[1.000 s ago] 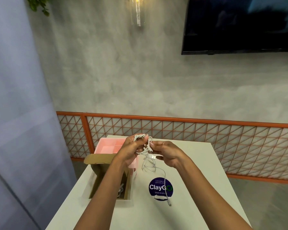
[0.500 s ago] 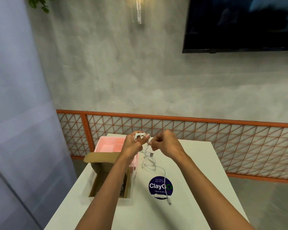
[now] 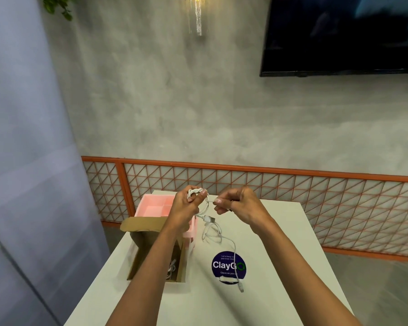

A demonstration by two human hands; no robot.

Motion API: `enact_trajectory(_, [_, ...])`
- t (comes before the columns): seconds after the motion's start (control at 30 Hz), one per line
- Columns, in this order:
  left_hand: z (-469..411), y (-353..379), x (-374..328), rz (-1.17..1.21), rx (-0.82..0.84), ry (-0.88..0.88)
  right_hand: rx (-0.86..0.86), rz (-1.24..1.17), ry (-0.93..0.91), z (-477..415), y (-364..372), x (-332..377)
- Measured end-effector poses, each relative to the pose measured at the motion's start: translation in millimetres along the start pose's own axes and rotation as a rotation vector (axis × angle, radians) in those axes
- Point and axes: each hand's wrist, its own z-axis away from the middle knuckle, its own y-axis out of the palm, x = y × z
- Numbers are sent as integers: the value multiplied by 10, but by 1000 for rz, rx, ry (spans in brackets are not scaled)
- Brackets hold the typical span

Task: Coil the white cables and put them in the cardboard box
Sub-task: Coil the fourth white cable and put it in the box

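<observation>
My left hand holds a coiled bundle of white cable above the table. My right hand pinches a strand of that same cable just to the right of the bundle. A USB plug dangles below the hands. A second white cable lies loose on the table, running across a round sticker to its plug. The open cardboard box sits at the table's left edge under my left forearm, with a white cable inside it.
A pink divided tray stands behind the cardboard box. A dark blue round ClayGo sticker is on the white table. An orange lattice railing runs behind the table, and a dark screen hangs on the grey wall.
Both hands rose slightly and my right hand shifted right, drawing a strand of the cable out from the bundle. The loose cable on the table has not moved.
</observation>
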Motion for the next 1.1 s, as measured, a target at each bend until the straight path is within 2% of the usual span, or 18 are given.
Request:
enact_trajectory(0.17, [-9, 14, -34, -87, 99, -5, -9, -2, 21, -3, -96, -98])
enact_trajectory(0.27, [-16, 35, -34, -109, 89, -9, -112, 322, -64, -73, -127, -213])
enact_trajectory(0.33, [-14, 69, -20, -79, 56, -17, -155, 393, -107, -114, -125, -264])
enact_trajectory(0.43, [-19, 114, 5, 18, 57, -71, -202, 352, -142, -144, -87, -339])
enact_trajectory(0.53, [-4, 133, 23, 142, 100, -112, -237, 210, -126, -155, -30, -438])
enact_trajectory(0.67, [30, 164, 55, 144, -6, -106, -278, 112, -118, -135, 103, -519])
enact_trajectory(0.8, [7, 212, 82, 94, -109, -86, -397, 85, -114, -91, 291, -562])
enact_trajectory(0.87, [-4, 230, 89, 97, -140, -71, -367, 126, -117, -73, 367, -561])
enact_trajectory(0.97, [-20, 224, 113, 104, -157, -60, -236, 165, -119, -78, 390, -549])
enact_trajectory(1.1, [-33, 183, 145, 141, -107, -78, -118, 19, -80, -80, 348, -527])
